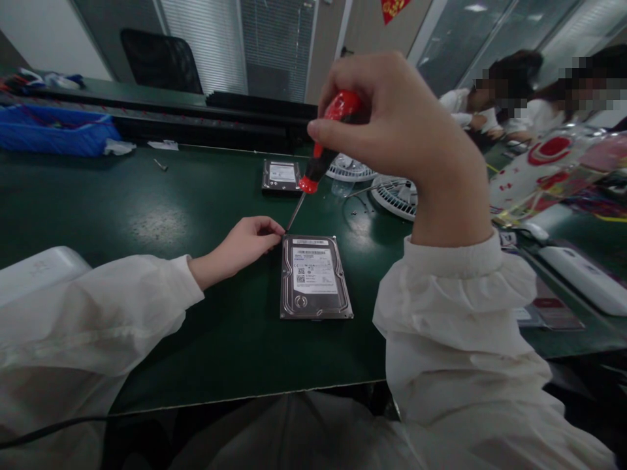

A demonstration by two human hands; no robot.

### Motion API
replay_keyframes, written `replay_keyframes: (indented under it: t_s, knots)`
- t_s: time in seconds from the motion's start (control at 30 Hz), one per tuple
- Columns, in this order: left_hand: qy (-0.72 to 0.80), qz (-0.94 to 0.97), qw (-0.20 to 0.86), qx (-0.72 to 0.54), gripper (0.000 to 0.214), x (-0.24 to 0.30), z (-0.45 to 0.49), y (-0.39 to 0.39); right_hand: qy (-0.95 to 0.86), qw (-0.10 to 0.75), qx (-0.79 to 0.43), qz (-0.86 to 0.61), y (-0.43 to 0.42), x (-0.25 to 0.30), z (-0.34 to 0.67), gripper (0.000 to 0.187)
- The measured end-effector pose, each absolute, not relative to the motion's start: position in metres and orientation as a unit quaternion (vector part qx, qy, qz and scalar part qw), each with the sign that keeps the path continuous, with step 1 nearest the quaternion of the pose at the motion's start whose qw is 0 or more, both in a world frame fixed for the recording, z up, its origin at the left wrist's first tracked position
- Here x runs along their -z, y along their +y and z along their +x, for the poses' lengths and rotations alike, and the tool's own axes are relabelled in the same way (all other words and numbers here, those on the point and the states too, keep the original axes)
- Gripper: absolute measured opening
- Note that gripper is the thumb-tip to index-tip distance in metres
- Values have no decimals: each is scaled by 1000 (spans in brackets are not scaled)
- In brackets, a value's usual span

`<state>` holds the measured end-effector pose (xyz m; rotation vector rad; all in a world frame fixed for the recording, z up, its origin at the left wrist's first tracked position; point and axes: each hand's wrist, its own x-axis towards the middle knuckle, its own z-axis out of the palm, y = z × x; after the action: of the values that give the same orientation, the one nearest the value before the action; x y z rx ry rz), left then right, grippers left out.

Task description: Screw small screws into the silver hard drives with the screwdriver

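A hard drive (316,281) lies label side up on the green table (220,352). My right hand (377,124) is wrapped round the red and black handle of a screwdriver (318,163), held above the drive and slanted. Its metal tip reaches down to the drive's far left corner. My left hand (245,245) touches that same corner, thumb and fingers pinched close to the tip. Whether a screw sits between those fingers is too small to make out. Behind, a second hard drive (281,175) rests on the table.
White round fan-like grilles (399,196) lie at the back right. A blue bin (56,130) stands at the far left, near a small metal piece (160,164). A white power strip (585,277) and a clear printed bag (543,170) are on the right. Two people (509,91) sit beyond.
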<state>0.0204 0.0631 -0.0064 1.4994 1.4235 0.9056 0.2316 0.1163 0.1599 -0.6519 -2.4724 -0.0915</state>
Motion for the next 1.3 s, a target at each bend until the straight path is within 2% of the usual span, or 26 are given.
replay_keyframes:
  t_s: [0.07, 0.17, 0.23, 0.33, 0.43, 0.5, 0.6, 0.7, 0.8, 0.87, 0.97, 1.07, 1.17, 1.27, 1.3]
  knots:
    - [568, 604, 426, -362, 15, 7, 20, 63, -920, 294, 40, -255, 115, -160, 232, 27]
    - [569, 602, 424, -366, 15, 7, 20, 64, -923, 293, 39, -248, 116, -159, 231, 20]
    - [572, 597, 425, -367, 14, 7, 21, 63, -927, 288, 33, -238, 118, -159, 230, 29]
    - [571, 592, 428, -374, 13, 6, 23, 63, -925, 291, 35, -242, 119, -159, 229, 18]
    - [571, 592, 428, -375, 13, 6, 23, 63, -919, 293, 40, -261, 116, -160, 230, 26]
    - [573, 593, 427, -372, 13, 6, 22, 63, -923, 283, 33, -257, 115, -161, 231, 17]
    - [575, 589, 430, -370, 13, 6, 22, 63, -935, 271, 26, -229, 114, -161, 231, 31]
    - [574, 589, 433, -369, 12, 7, 21, 64, -931, 280, 31, -231, 114, -161, 230, 21]
    - [563, 596, 432, -375, 12, 8, 21, 64, -924, 288, 37, -249, 114, -160, 230, 29]
    - [562, 597, 432, -375, 12, 8, 21, 63, -926, 287, 32, -245, 115, -160, 231, 21]
    - [572, 593, 432, -367, 13, 6, 21, 63, -932, 279, 21, -231, 115, -160, 231, 29]
    - [570, 594, 429, -370, 13, 6, 22, 63, -924, 287, 28, -249, 114, -161, 231, 14]
    - [569, 592, 430, -374, 12, 7, 22, 63, -913, 293, 46, -281, 114, -162, 231, 35]
    - [574, 587, 432, -373, 11, 6, 24, 63, -920, 281, 44, -271, 114, -162, 232, 15]
    - [576, 585, 431, -374, 11, 5, 25, 62, -926, 274, 38, -259, 114, -162, 231, 14]
